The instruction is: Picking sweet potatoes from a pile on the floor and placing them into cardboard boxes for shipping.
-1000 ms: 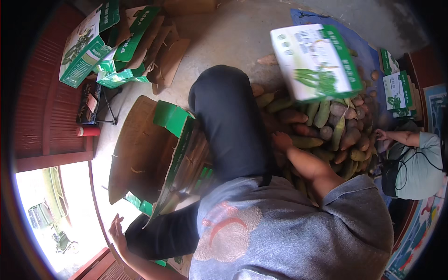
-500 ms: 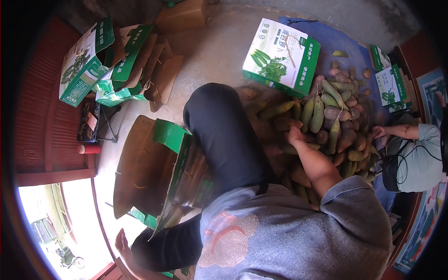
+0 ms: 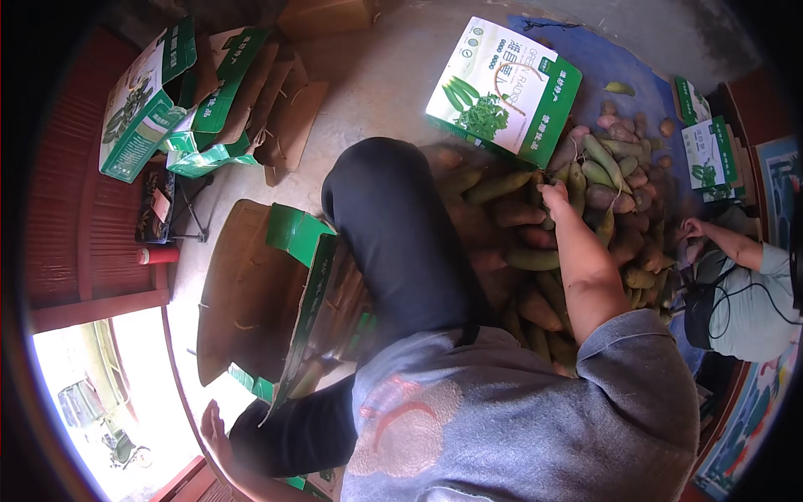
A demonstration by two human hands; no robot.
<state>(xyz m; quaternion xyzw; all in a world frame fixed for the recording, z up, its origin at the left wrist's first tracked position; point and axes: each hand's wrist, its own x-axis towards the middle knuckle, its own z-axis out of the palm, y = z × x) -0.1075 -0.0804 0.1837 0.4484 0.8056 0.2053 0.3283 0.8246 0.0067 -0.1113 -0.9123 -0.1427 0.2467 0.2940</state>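
My right hand (image 3: 553, 197) reaches into the heap at the far right, its fingers closed at a green radish that it mostly hides. Next to it stands another green radish (image 3: 577, 187), among long green radishes and rounder reddish-brown roots (image 3: 611, 198). My left hand (image 3: 215, 428) is held low at the left beside my knee, fingers stretched out and holding nothing. Between my legs an open cardboard box (image 3: 251, 293) with green flaps is tilted; pale green shapes show dimly inside.
A closed white and green carton (image 3: 502, 88) stands beyond the heap on a blue sheet (image 3: 598, 63). Several opened cartons (image 3: 142, 105) are stacked at the far left. At the right sits another person (image 3: 736, 289), a hand at the heap's edge. A bright doorway (image 3: 100, 402) lies at the lower left.
My right hand has moved farther away and slightly right across the heap, onto a green radish. My left hand stays stretched out beside my knee. The view has shifted slightly.
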